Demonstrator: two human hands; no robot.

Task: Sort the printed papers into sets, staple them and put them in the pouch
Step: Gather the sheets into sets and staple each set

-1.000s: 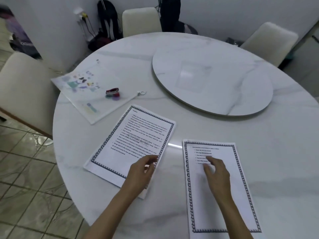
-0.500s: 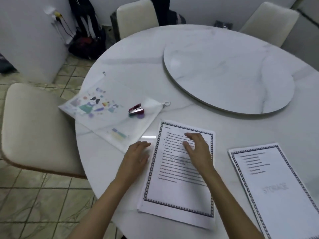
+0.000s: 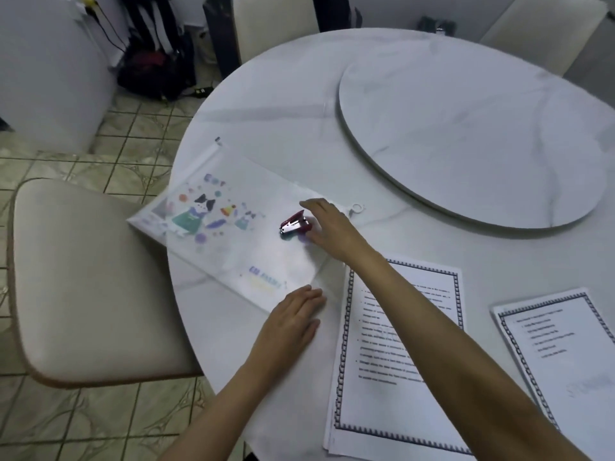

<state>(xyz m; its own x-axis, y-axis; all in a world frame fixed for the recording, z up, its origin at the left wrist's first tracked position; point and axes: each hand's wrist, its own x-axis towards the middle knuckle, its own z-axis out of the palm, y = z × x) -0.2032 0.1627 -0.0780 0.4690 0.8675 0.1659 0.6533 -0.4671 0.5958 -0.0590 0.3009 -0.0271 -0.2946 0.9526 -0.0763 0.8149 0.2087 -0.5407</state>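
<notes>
Reaching across the pouch [image 3: 233, 241], the right hand [image 3: 327, 227] spreads its fingers around the red stapler [image 3: 294, 223] lying on it, left hand [image 3: 293, 319] flat on the tabletop [image 3: 332, 134]; closing and carrying it to the nearer paper set [image 3: 396, 354] seems next.

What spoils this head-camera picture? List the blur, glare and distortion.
Head view: dim, bluish light; soft all over, with the right hand smeared at the fingers near the red stapler; a pale sheen on the pouch washes out its print; text on the left paper set and right paper set is unreadable; wide-angle bending curves the table edge.
</notes>
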